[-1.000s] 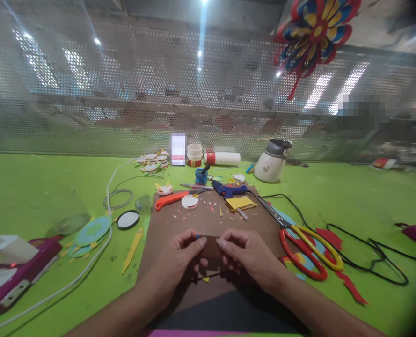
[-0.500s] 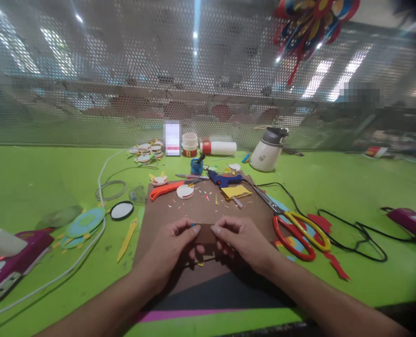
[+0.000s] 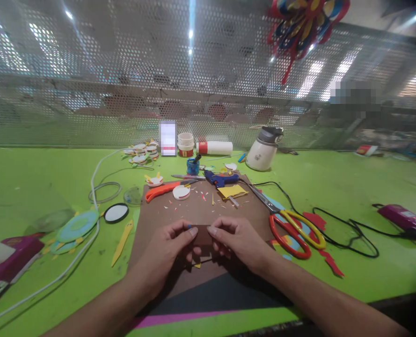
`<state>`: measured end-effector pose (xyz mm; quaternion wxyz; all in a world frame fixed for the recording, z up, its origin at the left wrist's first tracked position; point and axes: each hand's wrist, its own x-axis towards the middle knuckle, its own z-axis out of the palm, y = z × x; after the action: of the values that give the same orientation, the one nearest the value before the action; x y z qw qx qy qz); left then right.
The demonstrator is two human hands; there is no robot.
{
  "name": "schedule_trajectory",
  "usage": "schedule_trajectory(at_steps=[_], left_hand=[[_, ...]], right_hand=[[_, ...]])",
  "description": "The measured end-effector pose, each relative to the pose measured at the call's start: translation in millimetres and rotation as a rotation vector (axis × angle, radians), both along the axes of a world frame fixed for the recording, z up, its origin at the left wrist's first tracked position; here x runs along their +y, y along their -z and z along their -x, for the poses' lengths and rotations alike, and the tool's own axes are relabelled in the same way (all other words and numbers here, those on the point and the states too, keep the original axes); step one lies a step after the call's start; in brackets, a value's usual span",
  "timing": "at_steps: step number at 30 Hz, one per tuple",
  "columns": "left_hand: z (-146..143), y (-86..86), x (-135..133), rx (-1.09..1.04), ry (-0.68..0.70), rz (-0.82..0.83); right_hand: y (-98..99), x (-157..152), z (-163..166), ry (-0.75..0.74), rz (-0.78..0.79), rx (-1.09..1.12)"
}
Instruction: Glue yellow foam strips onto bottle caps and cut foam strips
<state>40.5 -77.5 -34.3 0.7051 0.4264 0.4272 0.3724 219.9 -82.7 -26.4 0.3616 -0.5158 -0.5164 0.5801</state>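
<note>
A small brown piece of card (image 3: 202, 236) is stretched between my two hands, low over the brown board (image 3: 155, 220). My left hand (image 3: 179, 241) pinches its left end between thumb and fingers; a speck of blue shows by the index fingertip. The right end is gripped the same way by my right hand (image 3: 230, 238). Under the hands lies a yellow scrap (image 3: 197, 266), partly hidden. Paper snippets litter the board beyond them, around a white round disc (image 3: 181, 192) and a folded yellow paper (image 3: 232, 191).
Large scissors (image 3: 288, 229) lie to the right, with a blue glue gun (image 3: 222, 179) and an orange cutter (image 3: 163, 191) on the board's far side. A white bottle (image 3: 261, 152) stands at the back. Purple power strips (image 3: 9, 264) and cables flank the work area.
The whole view has shifted slightly, so things sit a little further left. Both hands keep their pinch on the brown card, with almost no movement.
</note>
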Motion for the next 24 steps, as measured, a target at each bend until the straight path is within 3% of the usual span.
schedule_trajectory(at_steps=[8, 10, 13, 15, 17, 20, 24], left_hand=[[-1, -8.7, -2, 0.002, -0.084, -0.026], [7, -20.0, 4, -0.027, -0.201, -0.129], [26, -44.6, 18, -0.153, -0.500, -0.406], [41, -61.6, 26, -0.338, -0.672, -0.513], [54, -74.9, 29, -0.419, -0.749, -0.588], [69, -84.6, 25, -0.386, -0.757, -0.612], [88, -80.0, 12, -0.267, -0.702, -0.586]], right_hand=[[2.1, 5, -6, -0.015, -0.142, -0.150], [1.9, 9, -6, -0.034, -0.225, -0.306], [-6.1, 11, 4, -0.149, -0.313, -0.489], [-16.5, 13, 23, -0.274, -0.386, -0.574], [-27.6, 20, 51, -0.412, -0.492, -0.683], [-38.5, 45, 103, -0.573, -0.645, -0.853], [-41.0, 80, 162, -0.776, -0.710, -1.065]])
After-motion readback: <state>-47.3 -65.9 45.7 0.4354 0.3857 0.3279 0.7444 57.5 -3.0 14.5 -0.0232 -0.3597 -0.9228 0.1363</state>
